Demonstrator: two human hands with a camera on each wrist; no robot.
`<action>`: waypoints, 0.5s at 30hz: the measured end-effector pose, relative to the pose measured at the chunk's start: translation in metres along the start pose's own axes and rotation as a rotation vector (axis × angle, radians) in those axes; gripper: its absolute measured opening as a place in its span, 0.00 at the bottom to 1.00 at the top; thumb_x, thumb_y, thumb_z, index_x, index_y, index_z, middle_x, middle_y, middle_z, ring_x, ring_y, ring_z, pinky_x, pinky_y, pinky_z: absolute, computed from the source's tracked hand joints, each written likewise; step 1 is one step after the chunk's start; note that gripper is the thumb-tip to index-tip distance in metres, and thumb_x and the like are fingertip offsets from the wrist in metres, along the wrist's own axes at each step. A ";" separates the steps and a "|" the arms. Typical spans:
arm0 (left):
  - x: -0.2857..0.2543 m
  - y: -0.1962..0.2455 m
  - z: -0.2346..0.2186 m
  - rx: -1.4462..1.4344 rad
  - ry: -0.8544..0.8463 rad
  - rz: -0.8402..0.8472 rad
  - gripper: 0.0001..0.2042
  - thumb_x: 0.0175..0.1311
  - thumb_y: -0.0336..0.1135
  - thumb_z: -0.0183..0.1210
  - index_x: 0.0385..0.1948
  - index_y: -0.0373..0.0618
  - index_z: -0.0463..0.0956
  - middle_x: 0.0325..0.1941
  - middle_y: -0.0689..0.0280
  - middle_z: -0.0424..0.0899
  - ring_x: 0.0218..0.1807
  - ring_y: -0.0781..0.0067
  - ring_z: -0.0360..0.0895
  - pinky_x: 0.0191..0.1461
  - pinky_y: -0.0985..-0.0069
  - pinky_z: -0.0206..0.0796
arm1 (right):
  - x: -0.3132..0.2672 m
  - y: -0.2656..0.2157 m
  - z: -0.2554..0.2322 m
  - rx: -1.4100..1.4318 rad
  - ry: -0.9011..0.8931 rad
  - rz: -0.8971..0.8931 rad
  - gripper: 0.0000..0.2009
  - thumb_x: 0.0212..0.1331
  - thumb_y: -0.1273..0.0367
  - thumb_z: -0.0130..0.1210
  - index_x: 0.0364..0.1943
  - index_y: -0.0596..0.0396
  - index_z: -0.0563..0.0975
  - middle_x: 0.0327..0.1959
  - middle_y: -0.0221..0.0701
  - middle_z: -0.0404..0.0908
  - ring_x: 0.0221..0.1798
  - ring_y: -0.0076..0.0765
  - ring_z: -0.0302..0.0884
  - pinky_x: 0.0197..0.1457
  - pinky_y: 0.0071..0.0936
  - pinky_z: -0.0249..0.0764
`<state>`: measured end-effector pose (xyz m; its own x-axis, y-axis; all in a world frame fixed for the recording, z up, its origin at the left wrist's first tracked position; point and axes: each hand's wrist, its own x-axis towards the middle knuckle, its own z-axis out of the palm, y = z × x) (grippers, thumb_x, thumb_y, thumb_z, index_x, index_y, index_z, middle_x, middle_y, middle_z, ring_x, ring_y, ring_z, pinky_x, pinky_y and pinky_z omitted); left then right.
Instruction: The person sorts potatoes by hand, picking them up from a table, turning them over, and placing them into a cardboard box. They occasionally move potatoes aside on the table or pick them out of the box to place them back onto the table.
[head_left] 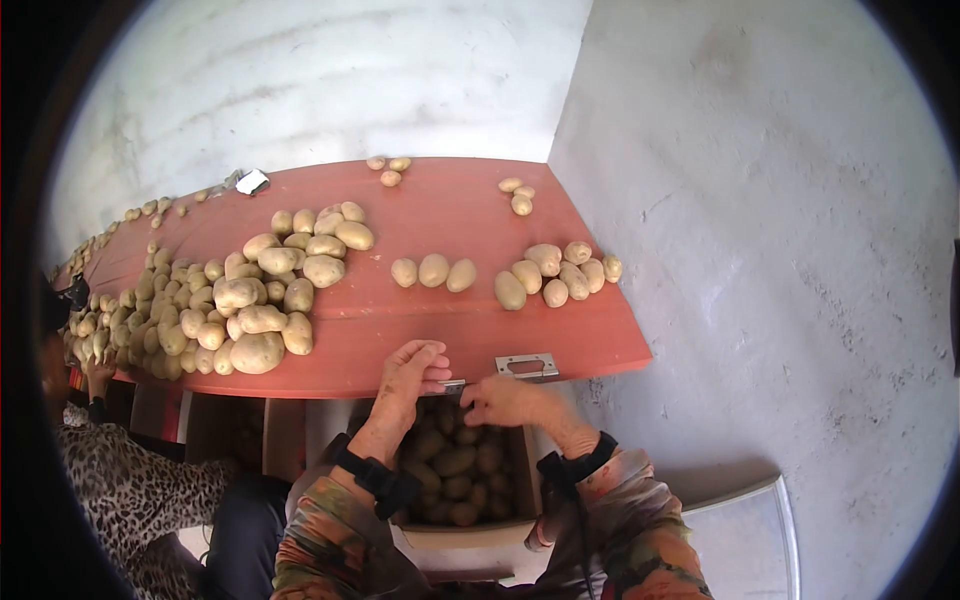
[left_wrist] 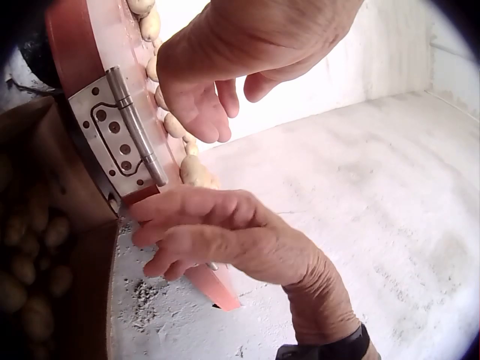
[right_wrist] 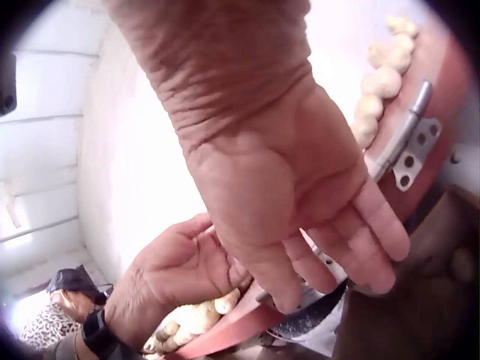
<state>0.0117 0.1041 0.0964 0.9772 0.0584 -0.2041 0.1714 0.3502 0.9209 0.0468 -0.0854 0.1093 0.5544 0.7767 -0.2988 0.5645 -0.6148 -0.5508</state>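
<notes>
Both hands are empty above an open cardboard box [head_left: 455, 538] at the front edge of the red table. My left hand [head_left: 405, 378] hovers at the edge with loosely bent fingers. In the right wrist view, the palm of my right hand [right_wrist: 277, 180] shows with its fingers relaxed and nothing in them. The two hands face each other, a small gap between them in the head view. Below them, many potatoes [head_left: 455, 462] lie in the box, partly in shadow. A metal hinge [head_left: 527, 366] sits on the table edge beside my right hand.
On the red table [head_left: 400, 335], a large potato heap [head_left: 240, 295] spreads left. Three potatoes [head_left: 433, 270] stand in a row mid-table, with a cluster [head_left: 560, 272] to the right. Another person in a leopard-print top [head_left: 130, 490] is at the left. A grey wall [head_left: 760, 250] bounds the right.
</notes>
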 end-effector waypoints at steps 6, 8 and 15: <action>-0.003 0.002 -0.003 -0.015 0.028 0.007 0.10 0.66 0.37 0.52 0.41 0.42 0.76 0.32 0.66 0.80 0.31 0.77 0.79 0.32 0.80 0.73 | 0.010 0.022 -0.032 0.162 0.535 0.148 0.15 0.56 0.67 0.57 0.46 0.56 0.75 0.39 0.43 0.80 0.41 0.47 0.79 0.44 0.38 0.75; -0.004 0.000 -0.004 -0.023 0.015 -0.003 0.10 0.66 0.37 0.52 0.41 0.42 0.76 0.32 0.66 0.80 0.31 0.77 0.79 0.32 0.81 0.73 | 0.018 0.031 -0.036 -0.021 0.842 0.209 0.20 0.54 0.65 0.58 0.51 0.56 0.72 0.53 0.45 0.73 0.54 0.47 0.73 0.55 0.42 0.71; -0.005 0.004 -0.005 -0.035 -0.024 0.002 0.10 0.67 0.37 0.51 0.41 0.41 0.76 0.32 0.66 0.80 0.31 0.78 0.79 0.32 0.82 0.73 | 0.038 0.050 -0.047 -0.185 0.719 0.411 0.31 0.50 0.61 0.62 0.60 0.51 0.65 0.65 0.45 0.59 0.65 0.57 0.59 0.63 0.49 0.63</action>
<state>0.0067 0.1102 0.0998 0.9802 0.0369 -0.1944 0.1659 0.3825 0.9090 0.1243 -0.0931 0.1070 0.9559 0.2492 0.1557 0.2893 -0.8903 -0.3517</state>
